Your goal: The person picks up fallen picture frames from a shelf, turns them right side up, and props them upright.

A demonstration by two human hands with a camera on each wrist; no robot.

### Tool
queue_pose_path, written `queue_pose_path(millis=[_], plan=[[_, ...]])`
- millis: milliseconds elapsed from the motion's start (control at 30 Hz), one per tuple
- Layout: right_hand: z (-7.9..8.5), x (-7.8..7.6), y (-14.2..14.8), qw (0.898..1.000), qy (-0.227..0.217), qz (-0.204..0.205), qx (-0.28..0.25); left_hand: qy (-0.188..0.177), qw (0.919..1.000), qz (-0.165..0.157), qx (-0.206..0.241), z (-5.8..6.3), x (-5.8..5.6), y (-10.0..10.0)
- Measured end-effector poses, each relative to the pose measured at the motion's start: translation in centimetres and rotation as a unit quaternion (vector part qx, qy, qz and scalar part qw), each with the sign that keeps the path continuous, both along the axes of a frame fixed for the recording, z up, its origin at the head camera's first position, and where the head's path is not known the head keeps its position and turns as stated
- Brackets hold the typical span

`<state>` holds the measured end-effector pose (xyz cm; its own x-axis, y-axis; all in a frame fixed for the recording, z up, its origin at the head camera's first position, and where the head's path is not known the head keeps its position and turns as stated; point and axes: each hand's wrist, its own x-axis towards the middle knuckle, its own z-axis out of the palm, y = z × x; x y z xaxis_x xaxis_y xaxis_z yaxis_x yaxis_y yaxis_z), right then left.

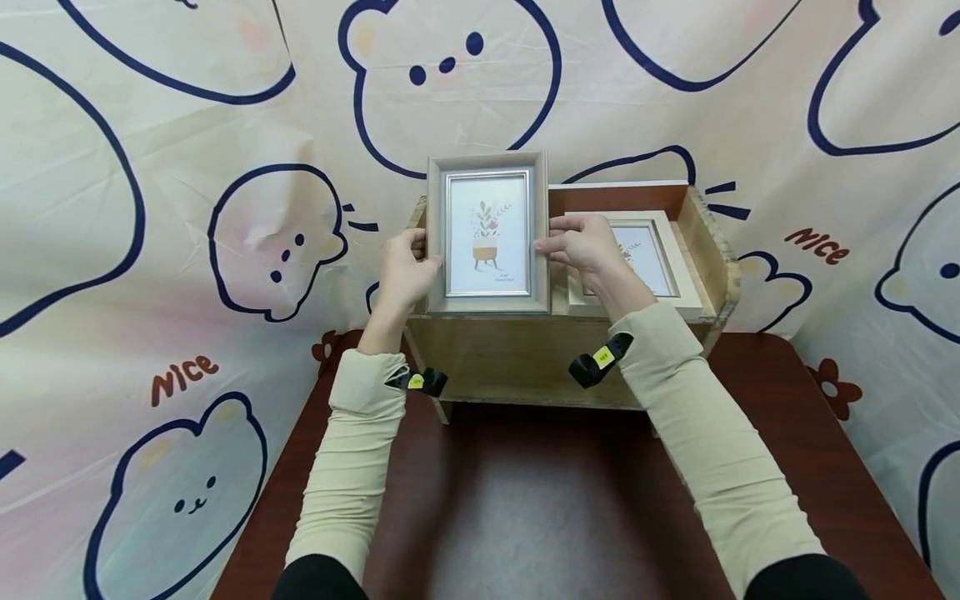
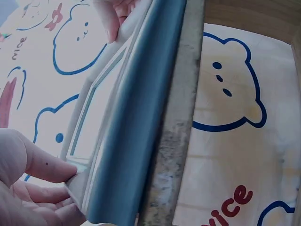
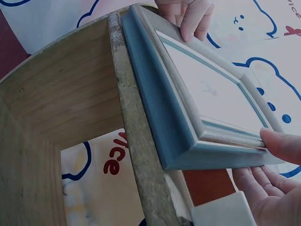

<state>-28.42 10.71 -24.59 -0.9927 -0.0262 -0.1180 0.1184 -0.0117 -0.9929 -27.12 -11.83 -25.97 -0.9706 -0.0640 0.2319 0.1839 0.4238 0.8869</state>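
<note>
Both hands hold a silver-grey picture frame (image 1: 540,283) with a potted-plant print, one at each side edge. The left hand (image 1: 406,275) pinches its left edge, thumb in front and fingers behind. On the right edge, the right hand (image 1: 588,247) has its thumb on the face and fingers at the back. The frame's lower edge rests on or just above the front edge of a small wooden shelf (image 1: 525,358); I cannot tell which. A cream picture frame (image 1: 682,283) lies tilted back on the shelf's top, partly hidden by the right hand.
The shelf stands at the back of a dark reddish-brown table (image 1: 540,500). Its raised side panel (image 1: 712,250) rises right of the cream frame. Behind hangs a cloth backdrop (image 1: 285,125) with cartoon bears. The shelf's underside is open through to the cloth.
</note>
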Motion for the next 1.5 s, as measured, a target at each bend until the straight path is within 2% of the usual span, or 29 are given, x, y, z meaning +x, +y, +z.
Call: queue_pose_path(millis=[167, 333, 533, 833, 1367, 1500], plan=[[0.2, 0.1, -0.1, 1.000, 0.017, -0.001, -0.011, -0.018, 0.9997, -0.008, 0.012, 0.6, -0.3, -0.7], [0.4, 0.1, -0.1, 0.999, 0.039, -0.005, 0.002, -0.031, 0.9988, -0.018, 0.033, 1.1, -0.7, -1.3], [0.5, 0.1, 0.0, 0.998, 0.062, -0.007, 0.015, -0.031, 0.9976, -0.029, 0.056, 1.2, -1.0, -1.7], [0.5, 0.0, -0.1, 0.992, 0.119, -0.014, 0.047, -0.008, 0.9948, -0.027, 0.098, 1.2, -1.4, -1.9], [0.6, 0.2, -0.3, 0.986, 0.158, -0.025, 0.054, 0.038, 0.9916, -0.028, 0.121, 1.0, -1.5, -1.9], [0.9, 0.3, -0.4, 0.981, 0.182, -0.029, 0.067, 0.052, 0.9903, -0.031, 0.125, 0.9, -1.3, -1.8]])
